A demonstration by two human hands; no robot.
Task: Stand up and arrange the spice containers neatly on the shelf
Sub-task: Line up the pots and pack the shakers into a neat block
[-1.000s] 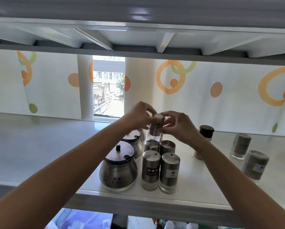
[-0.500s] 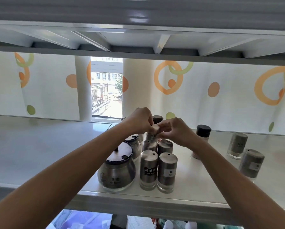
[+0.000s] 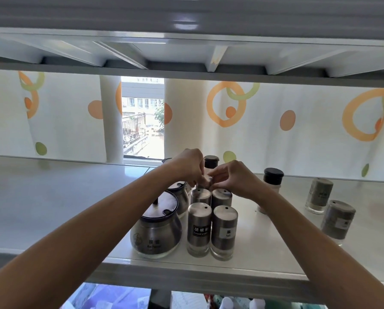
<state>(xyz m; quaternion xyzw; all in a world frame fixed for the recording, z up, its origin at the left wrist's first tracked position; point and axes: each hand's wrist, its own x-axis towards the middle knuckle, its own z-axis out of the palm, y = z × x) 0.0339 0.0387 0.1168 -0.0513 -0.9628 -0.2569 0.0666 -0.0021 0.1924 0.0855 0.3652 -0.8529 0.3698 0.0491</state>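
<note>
1. Here, far left: the shelf (image 3: 53, 197) is bare on this side; curtain (image 3: 275, 134) behind, with a gap showing the outdoors
2. Front jar (image 3: 156, 230), round, dark lid, upright near the front edge. A second jar (image 3: 179, 195) stands just behind it, partly hidden by the left forearm
3. Left hand (image 3: 187, 167): fingers pinched together on the top of a small metal shaker (image 3: 205, 182), most of which is covered. Exact contact can't be made out
4. That shaker sits low, at the back of the grouped shakers, directly behind the rear pair. Whether its base is on the shelf can't be told
5. Grouped shakers: front pair (image 3: 211, 228) with labels facing out, rear pair (image 3: 211, 196) just behind, all upright and close together
6. Black-capped bottle (image 3: 210, 162) upright farther back, behind the hands
7. Right hand (image 3: 235, 179): fingertips closed on the same shaker top from the other side, meeting the left hand
8. Right of the wrist: another black-capped bottle (image 3: 272, 181), upright, standing alone
9. Far right: two grey shakers (image 3: 329, 208), well apart from the group
10. Judged step: seating this shaker as a third row. Next calls for letting go cleanly without knocking the rear pair, then bringing in the loose ones on the right
</note>
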